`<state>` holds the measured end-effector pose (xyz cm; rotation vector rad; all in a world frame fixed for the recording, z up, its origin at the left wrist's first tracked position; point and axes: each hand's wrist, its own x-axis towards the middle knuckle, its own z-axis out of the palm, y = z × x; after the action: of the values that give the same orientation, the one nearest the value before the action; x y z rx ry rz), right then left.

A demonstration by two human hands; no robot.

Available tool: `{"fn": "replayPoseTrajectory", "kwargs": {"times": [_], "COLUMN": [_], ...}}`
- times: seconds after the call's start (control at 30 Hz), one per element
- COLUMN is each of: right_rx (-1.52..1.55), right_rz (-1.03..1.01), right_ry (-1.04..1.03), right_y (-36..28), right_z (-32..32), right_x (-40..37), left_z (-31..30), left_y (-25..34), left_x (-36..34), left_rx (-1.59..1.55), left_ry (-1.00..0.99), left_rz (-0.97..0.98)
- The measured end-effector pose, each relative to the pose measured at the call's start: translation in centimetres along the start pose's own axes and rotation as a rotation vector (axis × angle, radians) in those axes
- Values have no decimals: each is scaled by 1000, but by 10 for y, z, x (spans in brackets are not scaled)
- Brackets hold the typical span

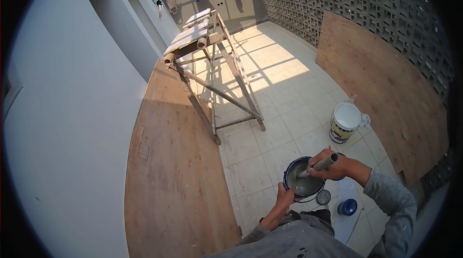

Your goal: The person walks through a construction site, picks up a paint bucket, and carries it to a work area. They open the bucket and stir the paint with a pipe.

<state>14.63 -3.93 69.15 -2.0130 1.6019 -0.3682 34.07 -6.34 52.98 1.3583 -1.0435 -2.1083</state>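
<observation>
Head view | right hand gripping stick (dipped in grey paint) | left hand clasping bucket rim

Left hand: fingers curled closed in a grip, wrist straight. Left forearm bare, rising from the lower middle of the view. Right hand: closed in a fist, knuckles up, above and right of the left hand, apart from it. Right arm bent at the elbow, in a grey sleeve.
</observation>
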Motion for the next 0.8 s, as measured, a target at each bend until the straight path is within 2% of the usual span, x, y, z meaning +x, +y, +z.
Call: {"fn": "replayPoseTrajectory", "kwargs": {"times": [0.07,0.1,0.17,0.2,0.27,0.3,0.37,0.4,0.47,0.5,0.57,0.63,0.7,0.77,0.8], "right_rx": [357,354,-138,-138,160,160,200,202,-198,-197,227,137,45,-62,-60], "right_rz": [93,84,152,149,-178,-176,36,35,99,103,-123,-50,26,-41,-36], "right_ry": [-177,-180,-143,-132,35,20,-173,-178,-105,-105,-16,-67,-115,55,50], "right_y": [5,2,-9,-5,7,5,0,-2,-7,-3,8,8,3,-7,-4], "right_z": [0,-4,-7,-3,12,9,0,1,5,8,13,9,8,11,12], "right_x": [-2,1,5,7,4,0,-3,0,5,4,-4,-8,-12,-8,-9], "left_z": [-2,-4,0,0,-6,-5,-4,-4,-1,0,0,-1,-3,0,-1], "left_y": [5,9,-2,-2,-3,-2,-2,-2,-5,-6,11,3,-19,-16,-12], "left_x": [-6,-5,-7,-4,3,-1,-4,-5,-5,-4,-10,-13,-1,-1,-1], "left_rx": [9,27,11,-2,9,14,13,18,-13,-44,-28,-17,-51,-54,-52], "left_ry": [4,4,13,6,-6,-13,-4,-1,9,17,3,-4,0,24,6], "left_rz": [-24,-39,-21,0,7,4,-17,-37,-35,-29,-43,-74,3,-15,-3]}}
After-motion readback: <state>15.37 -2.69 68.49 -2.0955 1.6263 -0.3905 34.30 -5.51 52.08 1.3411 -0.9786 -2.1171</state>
